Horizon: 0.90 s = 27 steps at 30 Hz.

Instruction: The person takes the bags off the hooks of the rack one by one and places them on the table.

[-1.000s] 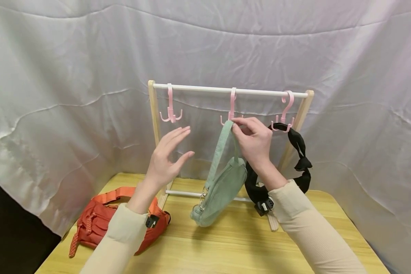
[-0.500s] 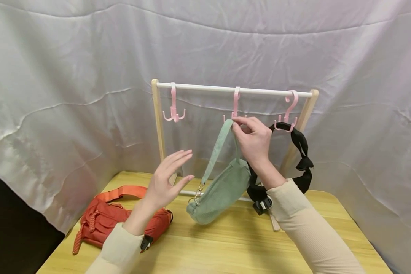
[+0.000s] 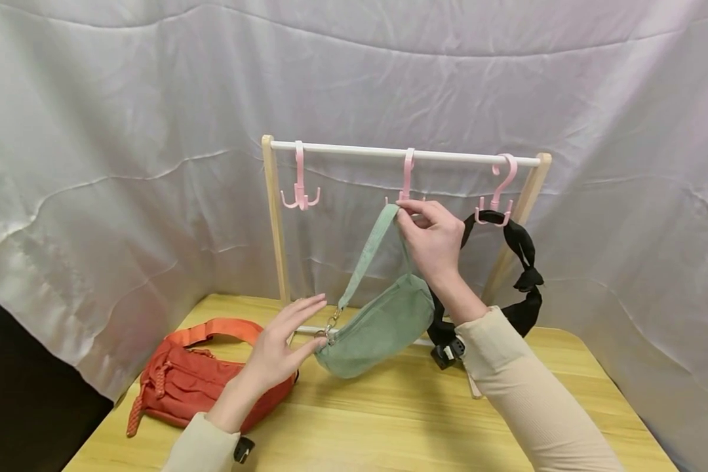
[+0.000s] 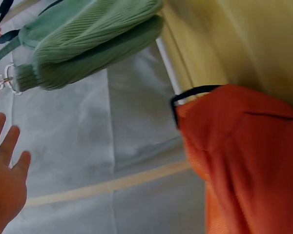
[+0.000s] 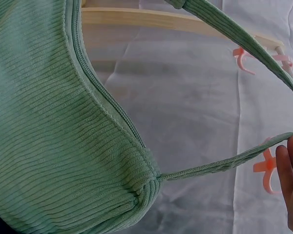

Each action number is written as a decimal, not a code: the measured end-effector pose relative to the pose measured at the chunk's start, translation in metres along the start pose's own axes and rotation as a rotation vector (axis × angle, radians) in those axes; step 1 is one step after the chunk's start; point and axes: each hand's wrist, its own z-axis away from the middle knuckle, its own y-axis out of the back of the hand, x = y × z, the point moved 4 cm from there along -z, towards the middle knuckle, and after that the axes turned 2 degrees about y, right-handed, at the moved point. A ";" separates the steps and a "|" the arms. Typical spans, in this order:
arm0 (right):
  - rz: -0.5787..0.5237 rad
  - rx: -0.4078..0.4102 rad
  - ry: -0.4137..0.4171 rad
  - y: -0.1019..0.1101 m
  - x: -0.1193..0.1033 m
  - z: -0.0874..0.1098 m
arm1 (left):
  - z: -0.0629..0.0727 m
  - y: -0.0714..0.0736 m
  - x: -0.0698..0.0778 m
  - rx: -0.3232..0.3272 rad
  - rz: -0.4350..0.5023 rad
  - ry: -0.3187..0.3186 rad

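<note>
At the rack (image 3: 342, 150), the strap (image 3: 364, 259) of a green bag (image 3: 380, 328) is pinched by the right hand (image 3: 435, 239) beside the middle pink hook (image 3: 408, 174) — whether a prong is touched cannot be told. The bag is held tilted before the rack, above the table (image 3: 389, 426). The left hand (image 3: 280, 344) is held with fingers extended and thumb apart, near the metal rings (image 3: 332, 321) at the bag's lower end. From the rack's right hook (image 3: 511, 172) a black fabric loop (image 3: 519, 242) is hung; left of the rack's front, a red bag (image 3: 191, 387) is laid on the table.
</note>
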 end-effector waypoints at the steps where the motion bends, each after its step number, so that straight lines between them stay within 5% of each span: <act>1: -0.001 -0.003 -0.010 0.000 0.000 0.000 | 0.004 -0.001 -0.002 -0.020 -0.002 0.019; 5: -0.022 -0.013 -0.041 -0.002 0.001 0.001 | 0.017 -0.007 -0.006 -0.091 -0.022 0.082; 10: -0.039 -0.005 -0.060 -0.002 0.000 0.002 | 0.026 -0.014 -0.008 -0.120 -0.043 0.071; 18: -0.044 0.004 -0.073 0.001 0.004 0.003 | 0.040 -0.025 -0.012 -0.078 -0.060 0.061; 27: -0.024 0.022 -0.071 0.007 0.008 0.004 | 0.042 -0.025 -0.016 -0.022 0.067 0.071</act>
